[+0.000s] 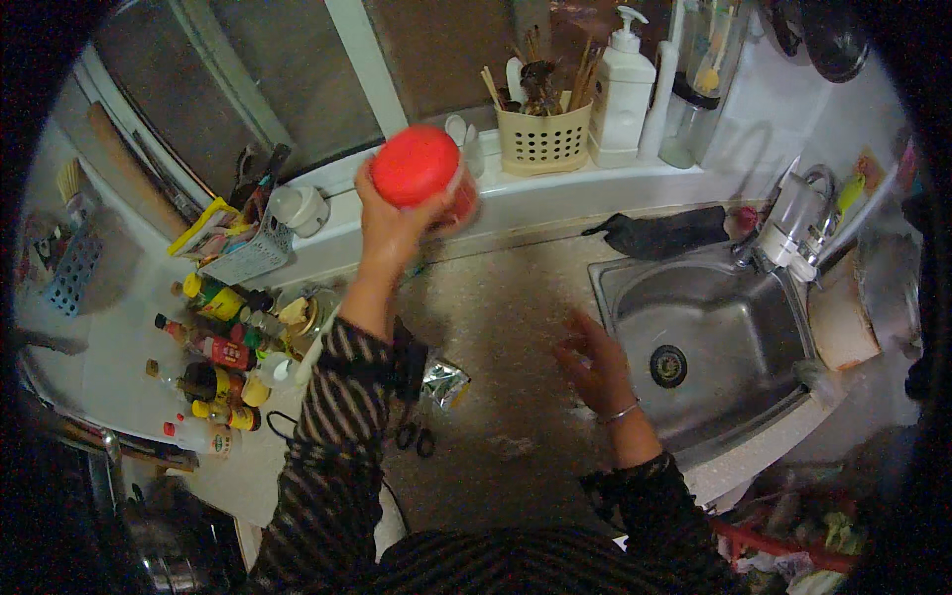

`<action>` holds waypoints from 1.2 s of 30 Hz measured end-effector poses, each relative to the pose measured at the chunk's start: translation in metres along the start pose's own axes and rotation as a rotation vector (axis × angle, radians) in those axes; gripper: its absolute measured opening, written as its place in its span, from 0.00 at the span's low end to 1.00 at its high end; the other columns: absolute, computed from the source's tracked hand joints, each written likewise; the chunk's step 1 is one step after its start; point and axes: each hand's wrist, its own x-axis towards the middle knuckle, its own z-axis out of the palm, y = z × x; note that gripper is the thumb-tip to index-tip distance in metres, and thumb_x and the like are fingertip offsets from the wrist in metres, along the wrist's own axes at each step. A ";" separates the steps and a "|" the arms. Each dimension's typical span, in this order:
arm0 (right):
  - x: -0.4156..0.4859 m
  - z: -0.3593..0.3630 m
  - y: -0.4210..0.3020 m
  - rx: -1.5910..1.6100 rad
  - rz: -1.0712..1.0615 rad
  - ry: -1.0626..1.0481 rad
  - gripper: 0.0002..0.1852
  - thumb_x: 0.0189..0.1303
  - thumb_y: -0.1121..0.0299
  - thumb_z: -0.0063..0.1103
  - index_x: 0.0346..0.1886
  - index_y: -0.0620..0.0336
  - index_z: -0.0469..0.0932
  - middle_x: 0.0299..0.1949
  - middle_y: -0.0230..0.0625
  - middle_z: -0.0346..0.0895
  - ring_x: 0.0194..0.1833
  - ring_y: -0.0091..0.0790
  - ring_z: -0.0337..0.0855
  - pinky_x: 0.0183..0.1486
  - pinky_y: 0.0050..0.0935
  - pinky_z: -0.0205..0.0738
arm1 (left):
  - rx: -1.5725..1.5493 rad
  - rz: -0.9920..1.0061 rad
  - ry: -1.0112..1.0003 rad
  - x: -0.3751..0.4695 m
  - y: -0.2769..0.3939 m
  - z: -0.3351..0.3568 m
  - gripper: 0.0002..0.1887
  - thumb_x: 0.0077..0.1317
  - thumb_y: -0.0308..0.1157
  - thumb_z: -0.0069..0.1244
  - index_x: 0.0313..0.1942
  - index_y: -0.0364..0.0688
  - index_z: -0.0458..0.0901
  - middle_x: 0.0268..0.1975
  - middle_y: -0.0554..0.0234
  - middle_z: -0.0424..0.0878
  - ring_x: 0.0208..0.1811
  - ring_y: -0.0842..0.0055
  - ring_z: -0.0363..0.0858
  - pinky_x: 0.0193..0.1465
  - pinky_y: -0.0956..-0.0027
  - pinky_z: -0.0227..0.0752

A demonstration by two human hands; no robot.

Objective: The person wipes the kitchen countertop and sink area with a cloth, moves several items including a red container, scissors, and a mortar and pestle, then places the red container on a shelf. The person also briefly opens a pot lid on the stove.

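My left hand (398,227) is shut around a clear plastic jar with a red lid (416,165), held up near the windowsill. The jar's contents are blurred. My right hand (595,362), with a bracelet at the wrist, is over the countertop just left of the sink, its fingers apart and holding nothing. A silver foil packet (445,383) lies on the counter (498,461) between my forearms. Black-handled scissors (415,439) lie beside my left sleeve, their blades not clearly seen.
A stainless steel sink (714,335) is on the right, with a dark cloth (669,230) behind it. A beige utensil basket (544,141) and a white pump bottle (623,97) stand on the sill. Several sauce bottles (216,346) and a white plastic basket (249,256) are at the left.
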 end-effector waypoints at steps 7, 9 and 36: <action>-0.019 -0.004 0.030 0.000 0.095 0.051 0.26 0.62 0.74 0.64 0.64 0.59 0.70 0.52 0.37 0.79 0.42 0.23 0.82 0.43 0.24 0.78 | 0.103 -0.033 0.150 0.081 -0.056 0.019 0.60 0.39 0.43 0.75 0.67 0.34 0.51 0.63 0.42 0.68 0.63 0.56 0.71 0.64 0.60 0.68; -0.020 -0.006 0.033 -0.025 0.067 0.078 0.24 0.62 0.74 0.64 0.62 0.60 0.72 0.50 0.37 0.80 0.40 0.23 0.81 0.42 0.23 0.78 | 0.237 -0.127 0.131 0.083 -0.067 0.026 0.60 0.39 0.43 0.75 0.67 0.33 0.52 0.63 0.41 0.69 0.63 0.55 0.71 0.64 0.60 0.68; -0.063 -0.019 0.039 -0.782 -0.039 -0.174 0.29 0.54 0.61 0.69 0.59 0.61 0.73 0.58 0.53 0.74 0.61 0.54 0.72 0.64 0.44 0.67 | 0.444 0.044 -0.101 -0.075 -0.003 -0.166 0.22 0.56 0.35 0.63 0.50 0.37 0.80 0.53 0.50 0.80 0.57 0.58 0.77 0.60 0.62 0.69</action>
